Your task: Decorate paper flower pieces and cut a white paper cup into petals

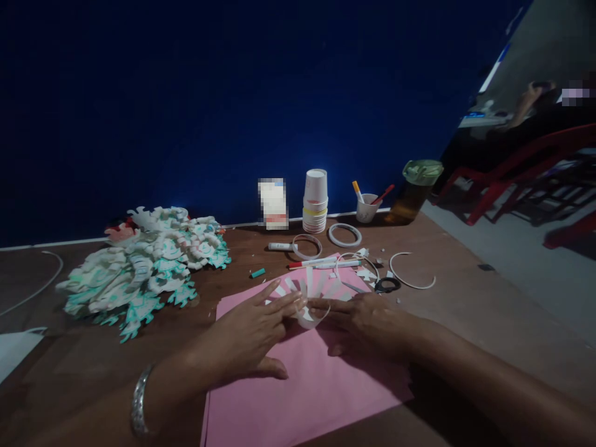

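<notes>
A white paper cup point(313, 313), cut into strips that fan outward, lies on a stack of pink paper point(302, 379). My left hand point(258, 326) reaches in from the left with its fingers stretched out and thumb apart, the fingertips touching the middle of the cut cup. From the right, my right hand point(372, 323) meets it there, index finger extended onto the cup and thumb lower down. Neither hand is wrapped round anything. The fingers cover part of the cup's base. A silver bracelet point(139, 400) circles my left wrist.
A heap of green-painted paper cutouts point(162, 261) lies at left. Behind the pink paper are stacked paper cups point(315, 202), a cup holding pens point(367, 208), tape rings point(345, 234), markers point(321, 264) and scissors point(387, 285). A lidded container point(410, 192) and red chair point(512, 167) stand right.
</notes>
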The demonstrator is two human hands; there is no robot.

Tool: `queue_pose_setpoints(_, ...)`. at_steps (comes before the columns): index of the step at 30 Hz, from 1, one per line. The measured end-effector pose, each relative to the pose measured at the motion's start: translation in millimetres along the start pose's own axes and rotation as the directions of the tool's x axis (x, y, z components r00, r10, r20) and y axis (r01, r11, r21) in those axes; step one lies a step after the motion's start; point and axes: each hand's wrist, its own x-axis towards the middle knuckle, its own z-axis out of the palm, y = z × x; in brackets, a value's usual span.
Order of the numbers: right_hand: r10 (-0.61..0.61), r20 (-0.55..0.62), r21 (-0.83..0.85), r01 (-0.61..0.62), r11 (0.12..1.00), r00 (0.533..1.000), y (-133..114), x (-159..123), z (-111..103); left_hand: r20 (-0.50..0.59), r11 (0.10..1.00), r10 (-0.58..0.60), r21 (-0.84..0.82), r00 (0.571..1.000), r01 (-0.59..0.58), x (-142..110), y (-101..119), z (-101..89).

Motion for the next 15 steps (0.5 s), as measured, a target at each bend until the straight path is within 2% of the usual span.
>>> queue_pose_setpoints(4, 0.011, 0.057, -0.079, -0.007, 0.997, 0.998, -4.1, 1.0, -1.1, 0.019, 0.996, -0.026, -0.083, 0.999, 0.028, 3.1, 2.3, -7.4)
queue_pose_setpoints(10, 0.052, 0.131, -0.058, -0.045, 0.997, 0.99, -3.5, 4.2, -7.1, 0.168, 0.956, -0.102, -0.255, 0.98, 0.143, 8.1, 6.7, -16.6)
queue_pose_setpoints(15, 0.059, 0.137, 0.026, -0.064, 0.998, 0.989, -0.5, 5.2, -8.1, 0.147, 0.929, -0.118, -0.334, 0.982, 0.162, 9.1, 5.8, -23.1)
